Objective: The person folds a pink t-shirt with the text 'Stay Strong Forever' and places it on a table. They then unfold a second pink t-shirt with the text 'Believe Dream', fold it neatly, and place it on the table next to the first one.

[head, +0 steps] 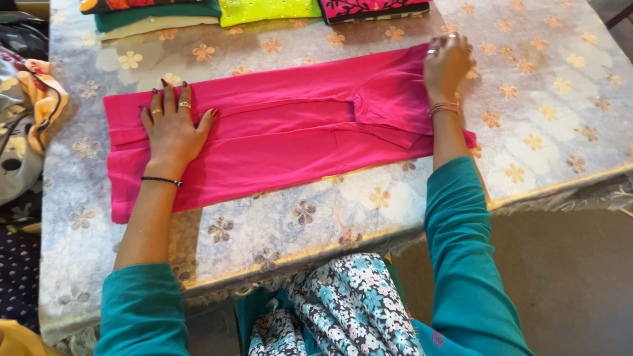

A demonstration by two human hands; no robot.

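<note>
I am standing at a table [547, 125] covered with a pale cloth printed with orange and brown flowers, its fringed edge hanging over a plain brown floor [567, 264]. Folded fabrics [264, 9] in green, yellow and pink are lining the far edge, and a heap of patterned cloth [23, 112] is lying at my left. A pink garment [290, 132] is lying folded lengthwise across the middle of the table. My left hand [173, 125] is pressing flat on its left part, fingers spread wide, gripping nothing. My right hand [447, 64] is curling over the garment's far right corner, fingertips pinching the edge, teal sleeve pushed back.
</note>
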